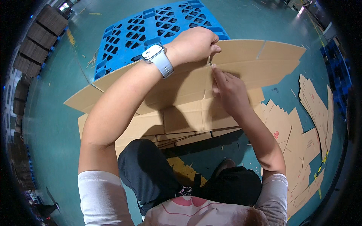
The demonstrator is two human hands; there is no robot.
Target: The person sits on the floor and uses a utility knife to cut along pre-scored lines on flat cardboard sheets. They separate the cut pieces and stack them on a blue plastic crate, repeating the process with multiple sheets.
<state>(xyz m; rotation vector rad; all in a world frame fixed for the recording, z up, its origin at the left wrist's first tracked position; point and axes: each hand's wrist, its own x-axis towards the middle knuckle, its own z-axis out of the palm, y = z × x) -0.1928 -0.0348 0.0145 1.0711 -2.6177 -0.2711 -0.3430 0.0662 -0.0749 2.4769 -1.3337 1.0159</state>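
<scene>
A long, creased flattened cardboard box (169,86) is propped up in front of me, its top edge leaning by the pallet. My left hand (194,44), with a watch (152,52) on its wrist, is closed over that top edge; some of its fingers are hidden behind. In my right hand (230,90), closed with the index finger stretched along it, is a thin knife (209,61). Its metal tip touches or nearly touches the cardboard, just below my left thumb. Most of the knife's handle is hidden in my fingers.
A blue plastic pallet (151,28) lies behind the cardboard. More flattened boxes (183,118) are stacked below it, and others (290,132) spread over the floor at right. Cardboard stacks (41,35) stand at far left, blue pallets (337,75) at far right.
</scene>
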